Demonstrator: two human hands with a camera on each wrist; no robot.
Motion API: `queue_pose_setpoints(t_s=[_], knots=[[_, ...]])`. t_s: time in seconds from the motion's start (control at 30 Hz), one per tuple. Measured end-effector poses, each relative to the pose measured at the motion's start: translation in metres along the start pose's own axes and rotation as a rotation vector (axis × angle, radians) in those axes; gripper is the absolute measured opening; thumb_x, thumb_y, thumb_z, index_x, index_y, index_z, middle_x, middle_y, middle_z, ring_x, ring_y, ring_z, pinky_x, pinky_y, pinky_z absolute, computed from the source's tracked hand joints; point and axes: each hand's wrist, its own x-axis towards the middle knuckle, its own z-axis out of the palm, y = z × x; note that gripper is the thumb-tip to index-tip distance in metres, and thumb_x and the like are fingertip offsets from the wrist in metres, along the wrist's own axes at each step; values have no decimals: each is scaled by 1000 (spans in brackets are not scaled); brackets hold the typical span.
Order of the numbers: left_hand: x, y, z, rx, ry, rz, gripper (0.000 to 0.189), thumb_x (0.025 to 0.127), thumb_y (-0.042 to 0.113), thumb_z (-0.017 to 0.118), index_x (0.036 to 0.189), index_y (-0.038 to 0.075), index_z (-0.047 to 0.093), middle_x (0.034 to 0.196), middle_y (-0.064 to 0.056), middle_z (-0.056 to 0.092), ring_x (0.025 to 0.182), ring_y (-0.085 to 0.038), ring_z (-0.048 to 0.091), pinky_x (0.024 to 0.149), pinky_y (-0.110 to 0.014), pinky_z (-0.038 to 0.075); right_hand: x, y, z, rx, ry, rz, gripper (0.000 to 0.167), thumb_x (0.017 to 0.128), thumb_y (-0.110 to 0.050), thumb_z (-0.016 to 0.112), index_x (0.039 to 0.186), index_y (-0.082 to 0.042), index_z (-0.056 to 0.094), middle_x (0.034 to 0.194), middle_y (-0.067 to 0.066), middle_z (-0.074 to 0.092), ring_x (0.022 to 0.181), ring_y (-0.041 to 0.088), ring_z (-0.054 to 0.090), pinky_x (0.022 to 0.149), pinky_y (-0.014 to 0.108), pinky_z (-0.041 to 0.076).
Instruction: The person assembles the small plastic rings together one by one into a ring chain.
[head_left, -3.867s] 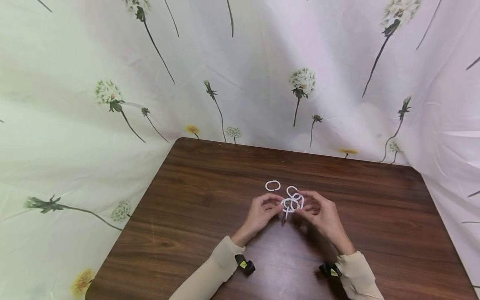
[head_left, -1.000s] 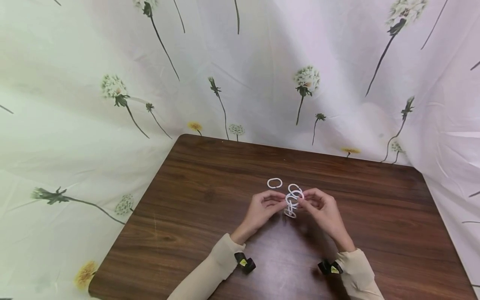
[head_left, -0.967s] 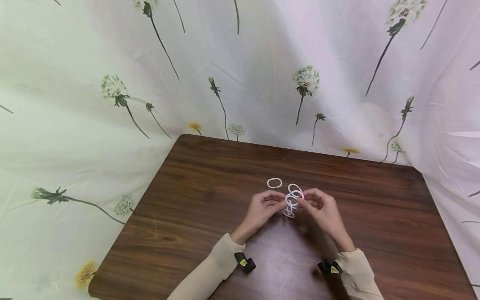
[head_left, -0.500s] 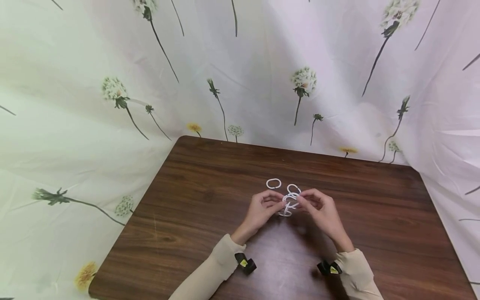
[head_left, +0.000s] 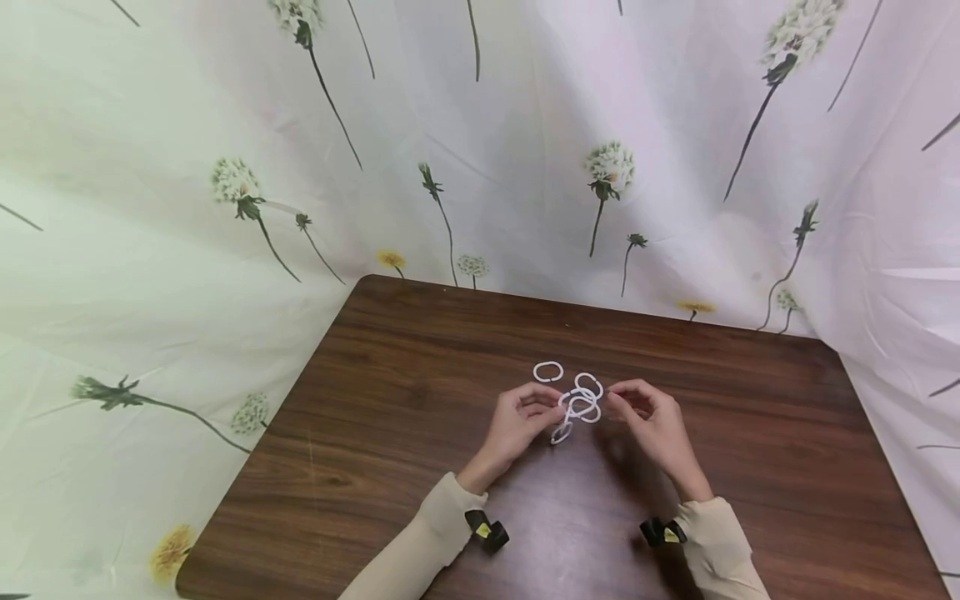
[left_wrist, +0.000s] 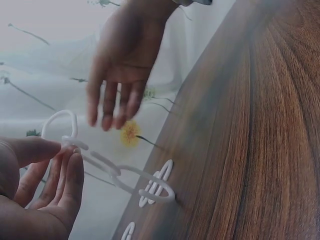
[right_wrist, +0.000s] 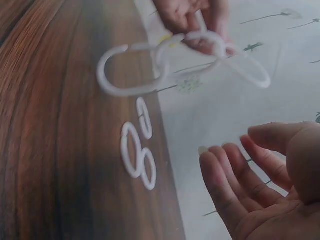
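Pinched between the thumb and fingertips of my left hand (head_left: 517,425) is a short chain of white plastic C-shaped links (right_wrist: 101,70), each oval with a small gap. One link stands up above the fingertips in the left wrist view, and others trail from them over the table. My right hand (head_left: 658,425) is just to the right of the chain, holding nothing, its fingers extended and slightly bent in the right wrist view (right_wrist: 240,185). Below the chain, several loose white links (right_wrist: 125,145) lie on the tabletop; one separate link (head_left: 548,362) sits farthest back.
A dark wood-grain table (head_left: 420,375) spans the space under both hands. Its far edge meets a white cloth backdrop (head_left: 510,183) printed with dandelions. Each wrist wears a small black camera (head_left: 487,530) at the beige sleeve cuff.
My right hand has let go of the chain and drawn off slightly to the right. My left hand still holds it, and the dangling link has swung left. The separate link lies where it was.
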Motion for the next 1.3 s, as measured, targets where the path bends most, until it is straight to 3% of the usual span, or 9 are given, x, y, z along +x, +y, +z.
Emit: queue_pose_setpoints(t_s=[0.23, 0.4, 0.63, 1.0, 1.3], knots=[[-1, 1, -2, 6, -7, 0, 26, 90, -4, 76, 114, -11, 70, 109, -37, 70, 89, -9, 70, 84, -17, 59, 3, 21, 3, -189, -25, 9, 24, 92, -6, 79, 115, 0, 74, 107, 16, 78, 92, 9, 72, 82, 19, 60], [0, 1, -4, 7, -10, 2, 27, 90, -4, 76, 115, -10, 69, 112, -37, 69, 90, -8, 69, 84, -17, 58, 6, 33, 8, -188, -57, 24, 30, 88, -2, 82, 116, 1, 73, 106, 20, 78, 90, 15, 75, 78, 19, 61], [0, 0, -6, -4, -6, 3, 27, 90, -4, 75, 116, -10, 69, 112, -36, 69, 90, -6, 69, 84, -17, 58, 7, 44, 14, -195, -74, 30, 38, 83, -1, 86, 118, 3, 72, 109, 20, 78, 97, 33, 76, 77, 22, 62], [0, -1, -6, -11, 12, -9, 27, 90, -2, 77, 115, -11, 69, 112, -38, 68, 92, -11, 70, 84, -17, 58, 10, 50, 20, -244, -75, 51, 40, 81, -8, 90, 117, 0, 74, 101, 15, 79, 92, 23, 75, 79, 24, 62], [0, -2, -7, -10, 9, -29, 28, 91, -4, 76, 117, -11, 69, 116, -40, 66, 91, -7, 69, 85, -16, 58, 15, 50, 22, -323, -68, 55, 33, 80, -14, 91, 108, -3, 78, 96, 10, 77, 87, 21, 73, 77, 25, 60]])
